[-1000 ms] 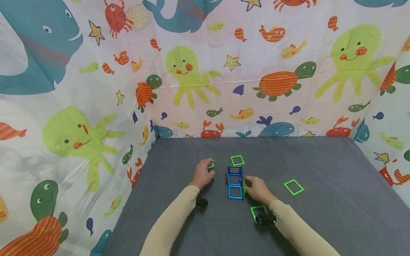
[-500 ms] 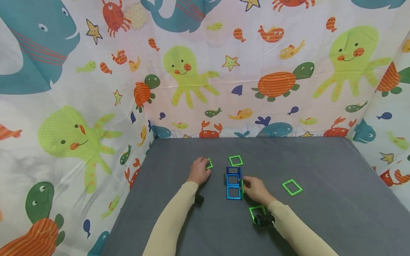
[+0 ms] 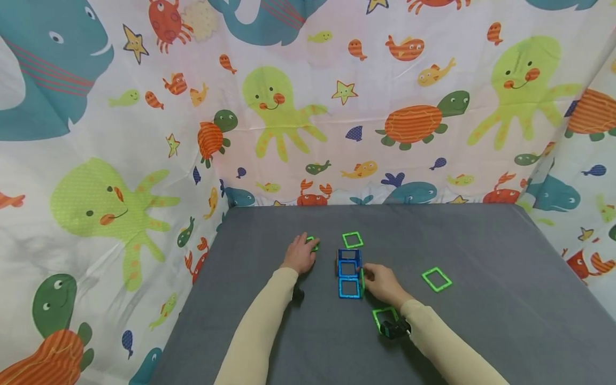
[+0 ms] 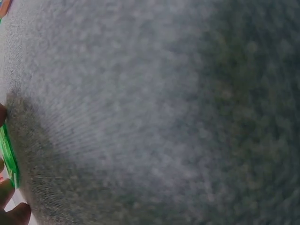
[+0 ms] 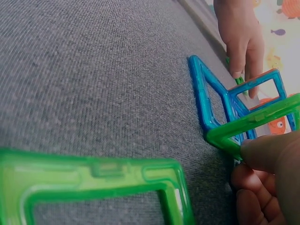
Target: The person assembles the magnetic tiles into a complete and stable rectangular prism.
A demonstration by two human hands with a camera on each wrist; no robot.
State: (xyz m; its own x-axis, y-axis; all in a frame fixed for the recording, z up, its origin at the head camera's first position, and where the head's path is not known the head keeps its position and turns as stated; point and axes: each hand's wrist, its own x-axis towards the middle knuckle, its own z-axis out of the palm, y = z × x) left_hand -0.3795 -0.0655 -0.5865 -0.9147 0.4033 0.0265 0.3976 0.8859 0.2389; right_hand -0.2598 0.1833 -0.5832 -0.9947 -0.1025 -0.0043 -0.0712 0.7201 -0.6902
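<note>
My left hand (image 3: pixel 299 255) reaches to the far left, its fingers spread over a green square magnetic tile (image 3: pixel 315 247) and touching it. In the left wrist view only fingertips and a sliver of that green tile (image 4: pixel 8 154) show at the left edge. Near the middle, blue square magnetic tiles (image 3: pixel 349 278) are joined in a row, and one stands raised at the far end. My right hand (image 3: pixel 383 282) pinches another green tile (image 5: pixel 262 116) between thumb and fingers, holding it upright along the right side of the blue row.
Loose green tiles lie about on the grey cloth: one behind the blue row (image 3: pixel 354 246), one to the right (image 3: pixel 429 283), and a nearer tile (image 3: pixel 376 322) under my right wrist. A cloth printed with sea animals (image 3: pixel 298 176) hangs around the back and sides.
My left hand has moved slightly farther out, and its fingers have spread onto the green tile. The right hand keeps hold of its tile in the same place.
</note>
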